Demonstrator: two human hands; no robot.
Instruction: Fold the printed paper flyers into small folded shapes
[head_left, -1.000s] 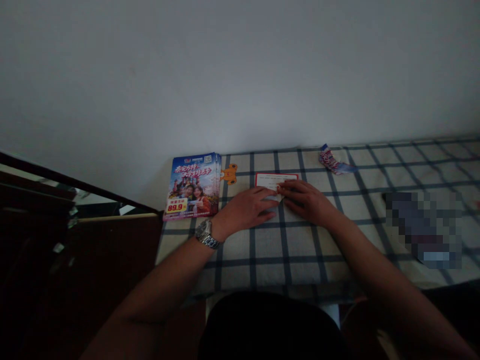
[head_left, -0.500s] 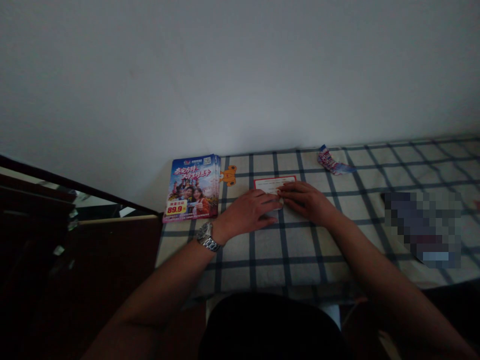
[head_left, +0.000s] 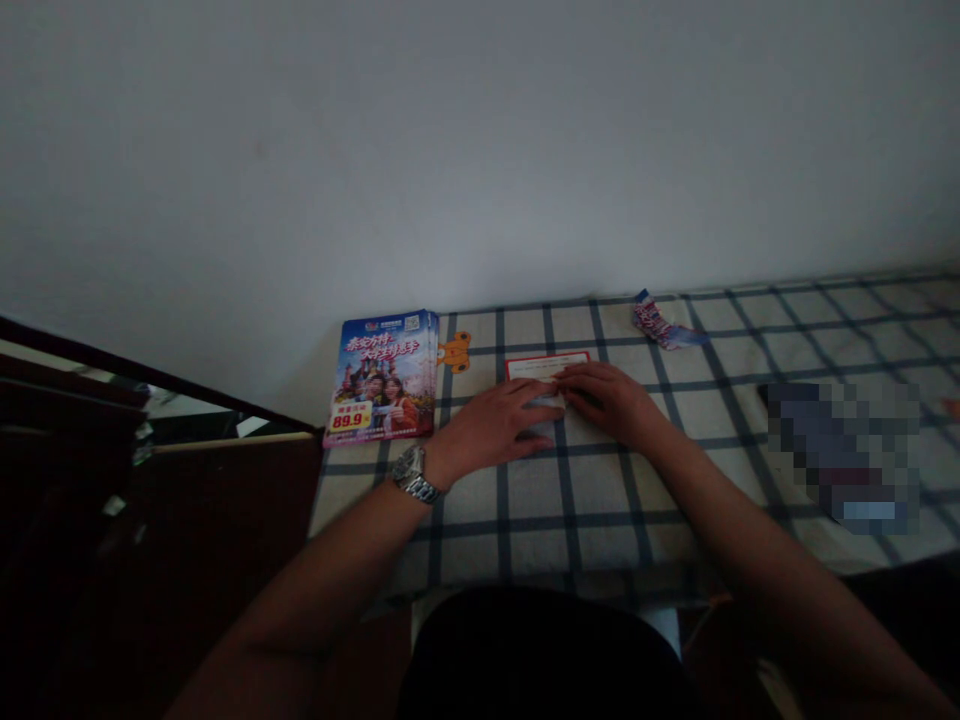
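While my left hand (head_left: 501,425), fingers spread, and my right hand (head_left: 611,402), fingers bunched, meet over one red-edged paper (head_left: 546,366), I cannot tell whether either grips it. One stack of flyers (head_left: 381,380) at the left edge, one bear figure (head_left: 454,353), one crumpled strip (head_left: 658,326) and one blurred object (head_left: 832,455) share the tabletop (head_left: 525,545) against a pale wall (head_left: 480,150), checked cloth (head_left: 480,500) running from both hands to the near edge.

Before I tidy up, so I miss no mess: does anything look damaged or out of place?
Yes: the scrap near the wall, beyond the right hand, looks torn or crumpled; its outline is ragged, while the flyers lie flat in a stack. The pixelated item is too obscured to judge.
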